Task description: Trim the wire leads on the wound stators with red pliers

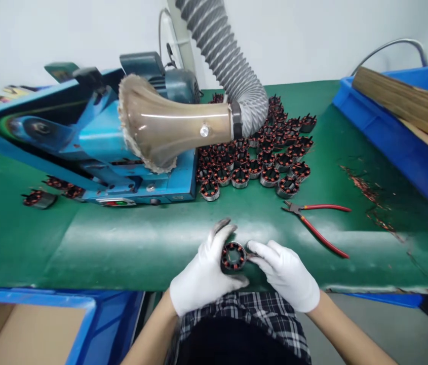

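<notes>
Both my hands wear white gloves and meet at the near edge of the green table (130, 248). My left hand (206, 276) curls round a small round motor stator (233, 256) with copper windings, holding it from the left. My right hand (285, 274) touches the stator's right side with pinched fingertips. Whether those fingertips grip a wire or only the rim is too small to tell. A pile of several similar stators (259, 152) lies further back in the middle of the table.
A blue machine (95, 137) with a tan suction funnel (168, 124) and grey ribbed hose (229, 66) stands at the back left. Red-handled pliers (320, 223) lie to the right, with copper scraps (365, 192) beyond them. A blue bin (396, 137) holds cardboard at right; another blue bin (88, 319) stands below left.
</notes>
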Demonstrator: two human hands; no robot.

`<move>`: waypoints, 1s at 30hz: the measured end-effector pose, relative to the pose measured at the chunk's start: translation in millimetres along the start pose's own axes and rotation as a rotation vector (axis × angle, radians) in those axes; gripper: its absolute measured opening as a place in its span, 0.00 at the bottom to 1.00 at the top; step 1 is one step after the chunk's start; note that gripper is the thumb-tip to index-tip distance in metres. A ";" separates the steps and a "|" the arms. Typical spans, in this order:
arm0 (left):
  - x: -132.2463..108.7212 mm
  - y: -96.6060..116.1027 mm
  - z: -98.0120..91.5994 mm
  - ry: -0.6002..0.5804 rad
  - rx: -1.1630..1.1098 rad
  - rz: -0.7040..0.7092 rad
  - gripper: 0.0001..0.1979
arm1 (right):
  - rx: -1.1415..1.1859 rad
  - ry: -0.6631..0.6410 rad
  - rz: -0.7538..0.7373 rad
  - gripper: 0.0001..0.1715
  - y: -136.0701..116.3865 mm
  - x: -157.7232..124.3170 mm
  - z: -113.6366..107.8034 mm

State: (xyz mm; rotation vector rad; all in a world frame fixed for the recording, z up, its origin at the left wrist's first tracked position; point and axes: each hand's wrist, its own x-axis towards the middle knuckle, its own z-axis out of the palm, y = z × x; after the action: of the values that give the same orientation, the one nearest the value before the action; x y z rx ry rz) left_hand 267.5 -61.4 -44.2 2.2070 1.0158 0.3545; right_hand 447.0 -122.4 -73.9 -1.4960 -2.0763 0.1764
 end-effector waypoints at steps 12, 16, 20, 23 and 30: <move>-7.8 10.5 1.4 0.138 -0.271 0.066 0.23 | 0.359 -0.031 0.271 0.13 -20.7 24.4 -38.6; -13.8 28.6 -18.6 0.118 -0.263 0.171 0.15 | 0.652 -0.185 0.509 0.15 -27.0 33.2 -53.7; -18.4 31.5 -23.7 0.187 -0.154 0.165 0.26 | 0.835 -0.168 0.682 0.12 -29.5 29.9 -61.3; -17.1 33.4 -23.1 0.078 -0.163 0.166 0.25 | 0.734 -0.092 0.656 0.12 -32.5 25.8 -62.4; -15.2 37.4 -17.8 0.128 -0.187 0.130 0.24 | 0.657 0.067 0.673 0.11 -41.6 23.7 -60.6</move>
State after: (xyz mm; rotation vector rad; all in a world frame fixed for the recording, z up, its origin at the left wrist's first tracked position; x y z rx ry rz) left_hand 270.0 -82.2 -5.3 2.1063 0.8693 0.6304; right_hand 438.6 -129.2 2.6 -1.6483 -1.1954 0.9423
